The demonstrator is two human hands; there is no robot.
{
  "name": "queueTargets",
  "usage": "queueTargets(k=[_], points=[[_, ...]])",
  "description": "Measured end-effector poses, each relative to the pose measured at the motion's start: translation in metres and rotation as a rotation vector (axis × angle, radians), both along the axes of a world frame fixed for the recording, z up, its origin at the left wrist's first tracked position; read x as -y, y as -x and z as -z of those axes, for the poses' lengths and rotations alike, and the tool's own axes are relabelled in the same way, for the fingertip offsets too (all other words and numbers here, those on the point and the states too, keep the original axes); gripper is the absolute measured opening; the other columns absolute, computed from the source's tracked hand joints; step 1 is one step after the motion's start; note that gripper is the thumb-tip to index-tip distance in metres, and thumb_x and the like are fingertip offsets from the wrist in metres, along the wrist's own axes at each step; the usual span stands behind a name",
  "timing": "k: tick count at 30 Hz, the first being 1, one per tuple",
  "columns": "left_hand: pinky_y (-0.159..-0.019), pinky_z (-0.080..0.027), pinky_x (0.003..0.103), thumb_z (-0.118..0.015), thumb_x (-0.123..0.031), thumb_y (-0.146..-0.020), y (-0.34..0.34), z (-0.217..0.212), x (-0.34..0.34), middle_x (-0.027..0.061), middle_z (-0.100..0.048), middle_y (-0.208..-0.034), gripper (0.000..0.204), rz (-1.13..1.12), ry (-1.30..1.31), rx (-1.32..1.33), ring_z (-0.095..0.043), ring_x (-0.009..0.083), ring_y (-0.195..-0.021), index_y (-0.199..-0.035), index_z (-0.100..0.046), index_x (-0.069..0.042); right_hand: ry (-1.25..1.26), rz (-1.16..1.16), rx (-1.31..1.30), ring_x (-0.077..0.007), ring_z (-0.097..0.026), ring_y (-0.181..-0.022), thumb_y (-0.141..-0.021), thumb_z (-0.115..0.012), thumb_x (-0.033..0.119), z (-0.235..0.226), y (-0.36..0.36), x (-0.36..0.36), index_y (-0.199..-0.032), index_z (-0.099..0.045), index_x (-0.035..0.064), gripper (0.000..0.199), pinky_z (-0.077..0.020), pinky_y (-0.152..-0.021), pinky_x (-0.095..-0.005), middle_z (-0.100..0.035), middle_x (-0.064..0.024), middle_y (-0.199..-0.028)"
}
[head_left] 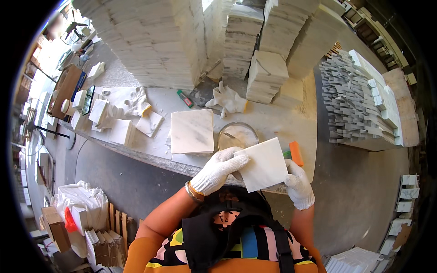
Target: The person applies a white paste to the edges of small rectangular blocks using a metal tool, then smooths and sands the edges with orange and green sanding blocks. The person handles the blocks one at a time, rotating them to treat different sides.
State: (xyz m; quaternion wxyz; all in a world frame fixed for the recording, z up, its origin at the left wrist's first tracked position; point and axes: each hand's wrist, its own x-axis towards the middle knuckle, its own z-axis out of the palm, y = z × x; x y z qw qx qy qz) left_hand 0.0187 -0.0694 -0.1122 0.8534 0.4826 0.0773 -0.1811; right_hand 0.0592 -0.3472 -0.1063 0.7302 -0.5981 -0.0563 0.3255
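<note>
Left hand (pixel 217 171), gloved, grips the left edge of the square white marble tile (pixel 265 164); right hand (pixel 298 184), gloved, pinches its lower right corner. The tile is held above the desk (pixel 273 119) edge, before the round glass bowl (pixel 237 135). Support both edges evenly; keep the tile level.

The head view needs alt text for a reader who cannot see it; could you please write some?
A person's gloved left hand and right hand hold a white square tile over a dusty workbench, beside a round glass bowl and another tile. Tile stacks rise behind.
</note>
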Motion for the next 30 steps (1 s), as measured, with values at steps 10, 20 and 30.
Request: queueTargets(k=[10,20,30], points=[[-0.078,-0.054,0.031,-0.061,-0.037,-0.104,0.005,0.026,0.003,0.0055,-0.070,-0.109,0.040,0.087,0.354,-0.072,-0.067,0.0151,-0.094,-0.125,-0.064,-0.002,-0.051,0.236,-0.013,-0.0165,-0.067,-0.103,-0.087,-0.077,0.018,-0.016,0.017,-0.033,-0.128,-0.063,-0.0063,0.049,-0.0535,-0.093,-0.0328,-0.071,-0.0094,-0.115],[-0.087,-0.052,0.030,-0.065,-0.029,-0.102,0.009,0.019,0.013,0.0034,-0.067,-0.118,0.036,0.001,0.296,-0.170,-0.064,0.0139,-0.102,-0.127,-0.064,-0.004,-0.074,0.325,0.019,-0.0166,-0.069,-0.099,-0.087,-0.076,0.017,-0.015,0.027,-0.043,-0.128,-0.063,-0.0066,0.049,-0.0550,-0.090,-0.0328,-0.071,-0.0088,-0.113],[-0.077,-0.054,0.025,-0.066,-0.031,-0.101,0.013,0.007,0.008,0.0016,-0.066,-0.103,0.035,0.180,0.050,-0.069,-0.062,0.0099,-0.087,-0.121,-0.065,-0.003,-0.072,0.433,0.032,-0.0179,-0.069,-0.099,-0.088,-0.074,0.013,-0.019,0.025,-0.043,-0.125,-0.064,-0.0058,0.043,-0.0559,-0.090,-0.0338,-0.072,-0.0093,-0.111]])
